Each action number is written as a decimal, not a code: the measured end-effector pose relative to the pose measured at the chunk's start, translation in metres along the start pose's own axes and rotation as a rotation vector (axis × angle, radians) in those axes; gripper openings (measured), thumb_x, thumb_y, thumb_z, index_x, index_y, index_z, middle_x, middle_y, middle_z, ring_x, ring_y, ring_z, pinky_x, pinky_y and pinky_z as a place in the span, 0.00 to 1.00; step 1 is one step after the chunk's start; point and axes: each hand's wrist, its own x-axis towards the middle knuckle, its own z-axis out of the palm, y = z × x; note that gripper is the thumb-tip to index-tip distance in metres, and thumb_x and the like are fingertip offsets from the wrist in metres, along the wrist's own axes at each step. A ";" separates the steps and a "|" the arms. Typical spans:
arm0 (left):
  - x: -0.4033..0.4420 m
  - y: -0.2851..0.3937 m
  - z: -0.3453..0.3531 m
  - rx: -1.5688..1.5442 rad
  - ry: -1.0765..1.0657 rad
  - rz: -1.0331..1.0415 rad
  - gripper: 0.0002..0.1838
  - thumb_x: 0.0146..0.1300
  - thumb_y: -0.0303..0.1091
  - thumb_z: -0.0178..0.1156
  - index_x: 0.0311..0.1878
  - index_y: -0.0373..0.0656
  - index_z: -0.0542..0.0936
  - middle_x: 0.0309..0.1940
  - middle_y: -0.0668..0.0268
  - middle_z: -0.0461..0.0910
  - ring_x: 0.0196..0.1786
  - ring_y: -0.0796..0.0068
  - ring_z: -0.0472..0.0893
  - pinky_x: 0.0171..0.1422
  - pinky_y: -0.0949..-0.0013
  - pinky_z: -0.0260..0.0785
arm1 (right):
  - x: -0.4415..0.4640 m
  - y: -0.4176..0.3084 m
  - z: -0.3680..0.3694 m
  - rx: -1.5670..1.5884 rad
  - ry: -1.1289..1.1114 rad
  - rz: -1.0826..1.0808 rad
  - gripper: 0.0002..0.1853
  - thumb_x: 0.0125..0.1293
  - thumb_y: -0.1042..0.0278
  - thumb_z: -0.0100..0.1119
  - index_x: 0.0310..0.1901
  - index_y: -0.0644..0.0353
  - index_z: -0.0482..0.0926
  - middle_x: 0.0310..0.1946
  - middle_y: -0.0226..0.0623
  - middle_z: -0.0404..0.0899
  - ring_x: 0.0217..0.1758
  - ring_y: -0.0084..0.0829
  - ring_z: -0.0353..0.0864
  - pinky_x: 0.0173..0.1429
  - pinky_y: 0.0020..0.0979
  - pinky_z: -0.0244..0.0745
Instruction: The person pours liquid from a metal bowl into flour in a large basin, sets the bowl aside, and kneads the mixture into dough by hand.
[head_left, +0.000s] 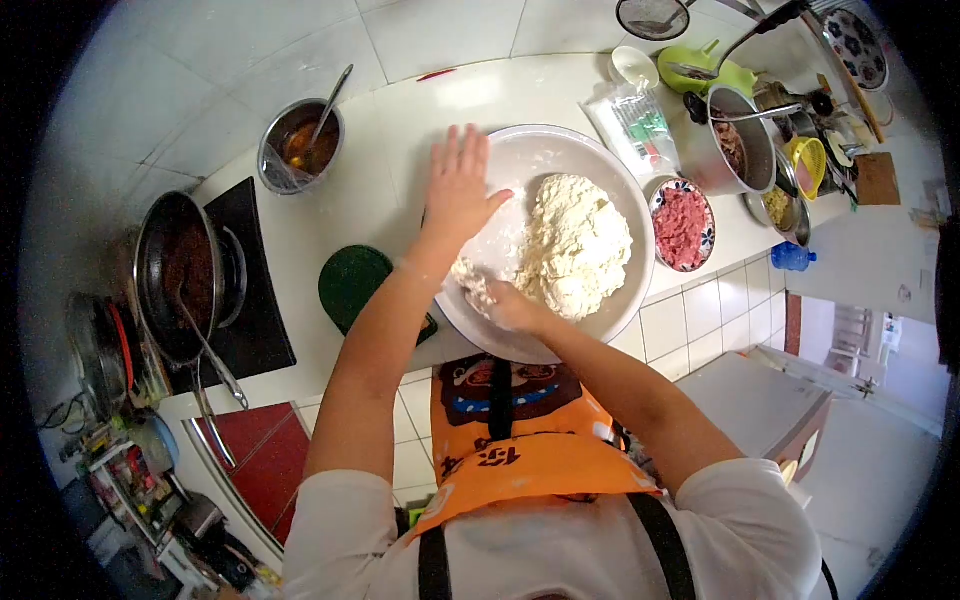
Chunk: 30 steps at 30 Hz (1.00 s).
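A large white basin stands on the counter in front of me, with a rough, lumpy mound of pale dough in its right half. My left hand lies over the basin's left rim, fingers stretched out and thumb spread toward the inside. Inside the basin, at the lower left wall, is my right hand. Bits of dough coat its fingers, which reach toward the left wall, apart from the main mound. The coating partly hides their exact shape.
Right of the basin stand a bowl of pink minced meat, a metal pot and a plastic bag. To the left are a metal bowl with a spoon, a dark green lid-like object and a wok on the black cooktop.
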 end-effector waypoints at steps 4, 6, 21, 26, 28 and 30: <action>-0.008 0.016 0.015 -0.373 -0.212 0.363 0.36 0.60 0.50 0.50 0.65 0.36 0.56 0.66 0.53 0.52 0.70 0.60 0.50 0.71 0.63 0.43 | -0.005 -0.019 -0.029 -0.006 -0.244 0.420 0.21 0.61 0.56 0.49 0.48 0.66 0.70 0.44 0.53 0.74 0.46 0.48 0.74 0.53 0.39 0.68; -0.011 0.008 -0.002 -0.402 -0.160 0.401 0.32 0.62 0.45 0.48 0.64 0.36 0.58 0.66 0.53 0.53 0.69 0.59 0.52 0.71 0.63 0.43 | 0.009 0.002 -0.030 0.202 0.058 0.486 0.20 0.59 0.58 0.49 0.46 0.67 0.71 0.41 0.56 0.74 0.43 0.50 0.74 0.52 0.41 0.68; -0.048 -0.046 0.039 -1.710 -0.015 -0.696 0.34 0.68 0.56 0.25 0.60 0.40 0.67 0.56 0.58 0.70 0.59 0.69 0.67 0.66 0.69 0.52 | 0.034 -0.043 0.019 0.223 0.114 0.128 0.24 0.63 0.63 0.45 0.57 0.72 0.62 0.57 0.57 0.63 0.61 0.49 0.62 0.65 0.36 0.56; -0.046 -0.042 0.024 -1.466 -0.094 -0.662 0.32 0.69 0.53 0.26 0.60 0.39 0.67 0.56 0.59 0.69 0.60 0.68 0.66 0.66 0.69 0.51 | 0.095 0.027 0.026 0.606 0.366 0.437 0.21 0.65 0.66 0.42 0.56 0.69 0.64 0.53 0.52 0.68 0.55 0.40 0.67 0.59 0.34 0.61; -0.050 -0.043 0.028 -1.382 -0.125 -0.672 0.31 0.69 0.52 0.26 0.60 0.39 0.66 0.59 0.59 0.67 0.61 0.66 0.64 0.67 0.68 0.50 | 0.117 0.026 0.003 0.336 0.566 0.380 0.20 0.65 0.66 0.44 0.55 0.69 0.66 0.49 0.52 0.71 0.52 0.40 0.70 0.56 0.34 0.64; -0.054 -0.047 0.046 -1.104 -0.007 -0.654 0.27 0.69 0.51 0.35 0.58 0.39 0.69 0.54 0.53 0.72 0.58 0.63 0.69 0.63 0.67 0.56 | 0.125 0.012 -0.014 0.340 0.692 0.313 0.18 0.66 0.68 0.44 0.53 0.69 0.67 0.47 0.44 0.74 0.49 0.29 0.71 0.53 0.30 0.65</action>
